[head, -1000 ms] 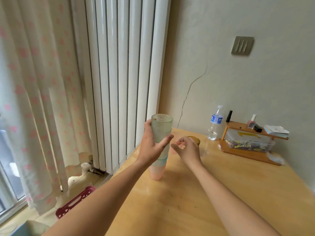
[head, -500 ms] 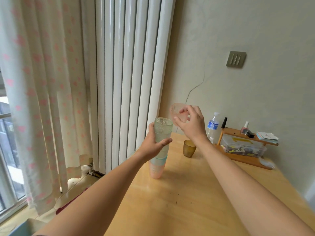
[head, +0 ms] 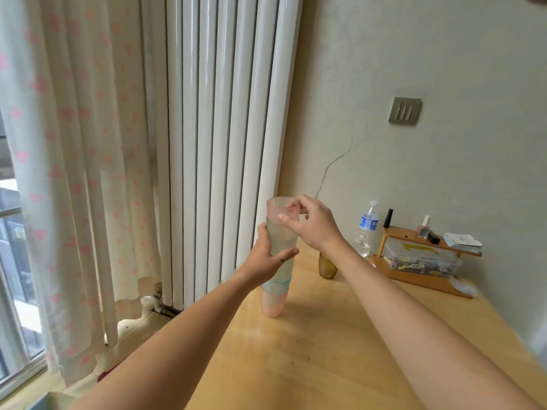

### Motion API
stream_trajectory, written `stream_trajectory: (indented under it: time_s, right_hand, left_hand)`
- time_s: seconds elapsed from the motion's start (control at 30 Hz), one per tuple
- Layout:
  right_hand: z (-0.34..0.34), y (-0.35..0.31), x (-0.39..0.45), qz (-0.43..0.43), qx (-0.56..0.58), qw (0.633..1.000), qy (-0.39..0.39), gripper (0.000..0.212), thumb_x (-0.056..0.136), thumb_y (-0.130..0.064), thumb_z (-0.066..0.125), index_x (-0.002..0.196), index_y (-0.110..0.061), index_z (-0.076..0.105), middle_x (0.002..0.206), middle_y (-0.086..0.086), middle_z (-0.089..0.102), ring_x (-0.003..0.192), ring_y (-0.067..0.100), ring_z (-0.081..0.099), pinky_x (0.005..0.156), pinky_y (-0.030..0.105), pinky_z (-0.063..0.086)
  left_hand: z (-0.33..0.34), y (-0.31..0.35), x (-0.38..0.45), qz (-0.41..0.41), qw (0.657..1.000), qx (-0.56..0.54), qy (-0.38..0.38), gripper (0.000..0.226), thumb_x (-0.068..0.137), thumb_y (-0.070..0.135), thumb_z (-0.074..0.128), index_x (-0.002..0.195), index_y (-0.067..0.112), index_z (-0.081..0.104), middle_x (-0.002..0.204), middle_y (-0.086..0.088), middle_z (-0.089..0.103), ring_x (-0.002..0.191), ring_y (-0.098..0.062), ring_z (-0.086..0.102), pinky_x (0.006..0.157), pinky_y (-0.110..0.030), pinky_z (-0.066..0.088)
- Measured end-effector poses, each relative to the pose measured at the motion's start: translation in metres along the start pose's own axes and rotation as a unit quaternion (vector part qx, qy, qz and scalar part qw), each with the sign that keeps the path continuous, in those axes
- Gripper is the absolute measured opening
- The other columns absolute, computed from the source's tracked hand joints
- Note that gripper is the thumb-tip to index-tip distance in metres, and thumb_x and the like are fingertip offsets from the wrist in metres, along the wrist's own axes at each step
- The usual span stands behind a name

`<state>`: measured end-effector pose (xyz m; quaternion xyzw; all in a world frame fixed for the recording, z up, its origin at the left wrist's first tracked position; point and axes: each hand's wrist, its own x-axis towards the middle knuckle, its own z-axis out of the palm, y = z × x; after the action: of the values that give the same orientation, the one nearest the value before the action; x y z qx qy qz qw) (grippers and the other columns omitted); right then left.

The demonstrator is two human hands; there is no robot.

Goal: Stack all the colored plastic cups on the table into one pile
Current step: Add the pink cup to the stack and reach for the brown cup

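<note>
Left hand (head: pixel 268 257) wrapped around the stack of cups (head: pixel 278 261) on the table (head: pixel 340 350), right hand (head: pixel 313 224) above it pinching a pink cup (head: pixel 278 207) seated in the top, brown cup (head: pixel 327 266) just beyond the right wrist

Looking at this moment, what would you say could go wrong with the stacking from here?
The stack is tall and stands near the table edge; pressing the pink cup down with the right hand might tip it if the left hand loosens. The amber cup stands close to the right forearm and could get knocked.
</note>
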<state>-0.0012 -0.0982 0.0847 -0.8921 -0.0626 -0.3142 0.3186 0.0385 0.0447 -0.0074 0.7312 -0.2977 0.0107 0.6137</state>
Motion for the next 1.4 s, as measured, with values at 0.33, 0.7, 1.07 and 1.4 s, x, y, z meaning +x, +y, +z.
stream_trajectory:
  time_s: [0.33, 0.7, 1.07, 1.4]
  right_hand:
    - [0.015, 0.001, -0.012, 0.028, 0.022, 0.999, 0.025, 0.043, 0.084, -0.05, 0.074, 0.11, -0.021, 0.056, 0.12, -0.003, 0.061, 0.112, 0.022, 0.058, 0.091, 0.04, 0.053]
    - [0.014, 0.011, -0.013, 0.035, 0.092, 0.995, -0.003, 0.052, 0.08, -0.058, 0.073, 0.119, -0.036, 0.047, 0.127, -0.016, 0.059, 0.114, 0.017, 0.065, 0.093, 0.039, 0.056]
    - [0.032, 0.141, -0.038, 0.22, 0.005, 0.973, 0.068, 0.038, 0.098, -0.034, 0.058, 0.13, -0.015, 0.048, 0.137, 0.005, 0.05, 0.114, 0.024, 0.06, 0.099, 0.036, 0.046]
    - [0.061, 0.233, -0.02, 0.296, -0.086, 0.951, -0.019, 0.056, 0.087, -0.035, 0.069, 0.136, -0.02, 0.047, 0.146, 0.009, 0.037, 0.131, 0.03, 0.047, 0.103, 0.04, 0.046]
  left_hand:
    - [0.007, 0.002, 0.003, 0.015, 0.998, 0.041, 0.041, 0.076, 0.087, 0.043, 0.084, 0.137, 0.019, 0.031, 0.13, -0.003, 0.066, 0.118, -0.022, 0.069, 0.099, -0.049, 0.061]
    - [0.009, 0.018, 0.017, 0.118, 0.983, 0.023, 0.138, 0.084, 0.087, 0.02, 0.082, 0.155, 0.027, 0.033, 0.136, 0.004, 0.066, 0.118, -0.011, 0.07, 0.098, -0.031, 0.06]
    - [0.033, 0.007, 0.04, 0.115, 0.972, -0.018, 0.206, 0.078, 0.086, 0.03, 0.086, 0.153, 0.033, 0.045, 0.122, 0.019, 0.068, 0.109, 0.014, 0.063, 0.091, -0.005, 0.048]
    - [0.031, -0.006, 0.057, 0.127, 0.97, -0.048, 0.199, 0.066, 0.089, 0.03, 0.085, 0.146, 0.033, 0.053, 0.123, 0.014, 0.073, 0.113, 0.0, 0.069, 0.094, -0.013, 0.052]
